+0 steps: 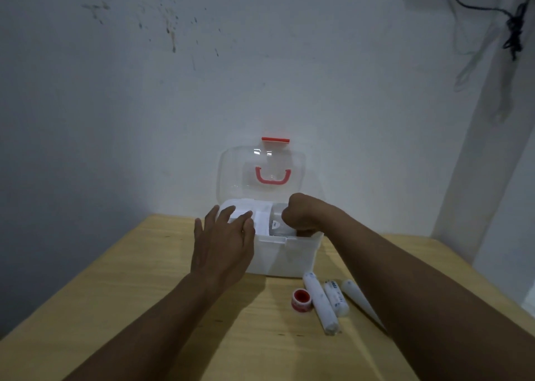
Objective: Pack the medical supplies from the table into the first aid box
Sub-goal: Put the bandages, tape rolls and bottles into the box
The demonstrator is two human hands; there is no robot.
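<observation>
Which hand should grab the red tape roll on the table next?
Probably the left hand: it rests open at the box's near-left corner, and looks free. The right hand is curled down inside the box. The red tape roll lies just in front of the box.

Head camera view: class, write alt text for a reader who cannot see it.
Two hands work at an open first aid box on a wooden table: the left hand rests on its rim, the right hand reaches inside. Three white rolls and red tape lie outside.

We saw two bare forearms; no sleeves covered them; our left hand (221, 246) and right hand (301, 214) wore nothing.
</observation>
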